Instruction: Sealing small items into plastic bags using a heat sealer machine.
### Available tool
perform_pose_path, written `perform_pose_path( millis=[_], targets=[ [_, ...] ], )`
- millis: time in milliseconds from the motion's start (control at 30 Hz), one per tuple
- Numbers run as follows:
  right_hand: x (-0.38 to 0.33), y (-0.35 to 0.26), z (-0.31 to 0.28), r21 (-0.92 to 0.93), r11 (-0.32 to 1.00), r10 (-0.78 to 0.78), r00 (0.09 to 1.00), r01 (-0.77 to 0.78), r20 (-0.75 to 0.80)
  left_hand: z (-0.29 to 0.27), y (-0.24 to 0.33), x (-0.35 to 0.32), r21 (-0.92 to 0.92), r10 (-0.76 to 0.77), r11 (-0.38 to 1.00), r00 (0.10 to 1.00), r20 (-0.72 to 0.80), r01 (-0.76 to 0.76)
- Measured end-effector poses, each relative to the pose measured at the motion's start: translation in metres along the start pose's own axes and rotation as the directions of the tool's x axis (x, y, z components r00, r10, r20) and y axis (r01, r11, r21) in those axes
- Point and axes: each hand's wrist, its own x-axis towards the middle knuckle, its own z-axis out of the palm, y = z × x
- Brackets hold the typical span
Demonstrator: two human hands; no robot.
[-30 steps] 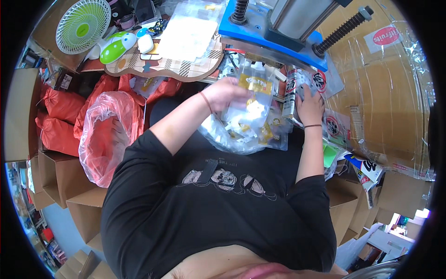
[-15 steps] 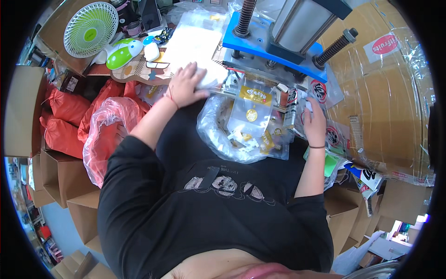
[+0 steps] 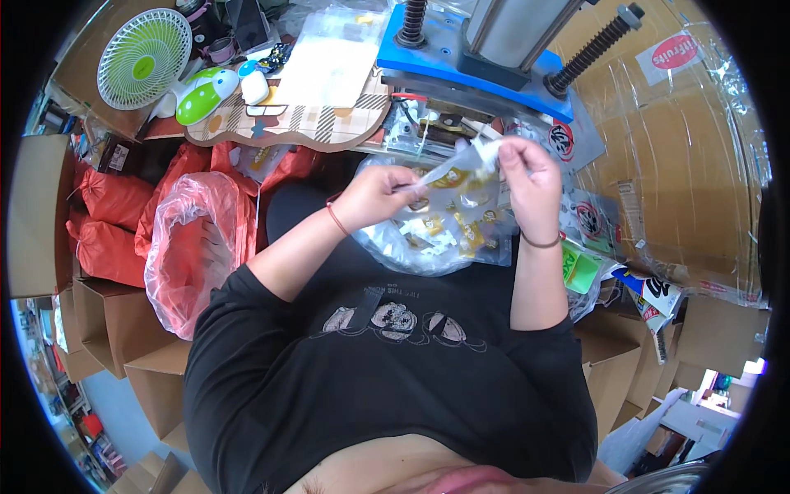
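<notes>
A clear plastic bag with gold print (image 3: 453, 176) is stretched at a tilt between my two hands, in front of the press. My left hand (image 3: 380, 198) is closed on its left end, fingers pinched together. Higher up, my right hand (image 3: 533, 183) pinches its other end between thumb and fingers. Beneath them, a clear plastic liner (image 3: 380, 244) forms a round opening in front of my lap. Several gold-printed bags and small white scraps (image 3: 440, 239) lie in it. My hands and the held bag partly hide this opening.
The blue-plated press (image 3: 461, 62) with spring posts stands just beyond my hands. At left are a stack of clear sheets (image 3: 329, 70), a green-and-white fan (image 3: 144, 62) and a red bag with a clear liner (image 3: 185, 247). A large cardboard box (image 3: 658, 165) rises at right.
My left hand has left the stack of sheets and come right. My right hand has moved slightly left from beside the press. The gold-printed bag is now lifted between both.
</notes>
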Motion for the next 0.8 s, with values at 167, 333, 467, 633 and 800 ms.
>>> perform_pose_path(
  millis=[167, 333, 467, 633, 800],
  targets=[
    [0.012, -0.017, -0.003, -0.022, 0.997, -0.077, 0.994, 0.076, -0.076, 0.016, 0.003, 0.003, -0.436, -0.077, 0.896, 0.996, 0.04, 0.087],
    [0.008, -0.011, -0.007, -0.022, 0.997, -0.079, 0.996, 0.078, -0.05, 0.019, 0.0, 0.002, -0.247, -0.042, 0.964, 0.977, 0.211, 0.095],
    [0.008, -0.01, -0.019, -0.182, 0.979, -0.081, 0.996, 0.088, 0.045, 0.036, 0.008, -0.001, -0.42, -0.108, 0.878, 0.952, 0.288, 0.227],
    [0.001, -0.007, -0.037, -0.207, 0.977, -0.011, 0.98, 0.053, 0.2, 0.05, 0.012, -0.008, -0.606, -0.107, 0.693, 0.887, 0.45, 0.391],
    [-0.006, -0.002, -0.053, -0.244, 0.97, -0.024, 0.998, 0.011, -0.051, 0.043, 0.006, 0.001, -0.6, -0.148, 0.605, 0.814, 0.561, 0.524]
  ],
)
